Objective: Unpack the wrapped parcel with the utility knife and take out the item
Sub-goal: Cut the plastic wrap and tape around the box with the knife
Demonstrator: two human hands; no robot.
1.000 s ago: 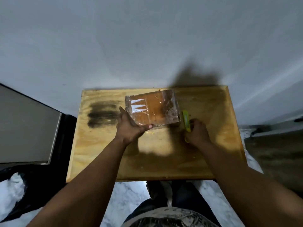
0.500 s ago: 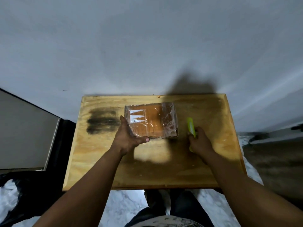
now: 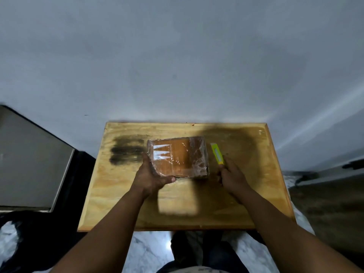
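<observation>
A brown box parcel (image 3: 181,156) wrapped in clear plastic film lies on the wooden table (image 3: 183,203). My left hand (image 3: 150,175) grips its near left corner, thumb along the front edge. A yellow-green utility knife (image 3: 216,153) lies just right of the parcel, pointing away from me. My right hand (image 3: 232,175) holds the knife's near end, so that end is hidden under my fingers. No blade shows at the far tip.
A dark smudge (image 3: 126,151) marks the table left of the parcel. A grey wall stands right behind the table. A grey panel (image 3: 29,164) and black material sit to the left. Marble floor and my legs show below the table's front edge.
The parcel has been laid flatter and squarer on the table. My right hand has slid the knife a little away from the parcel's right side.
</observation>
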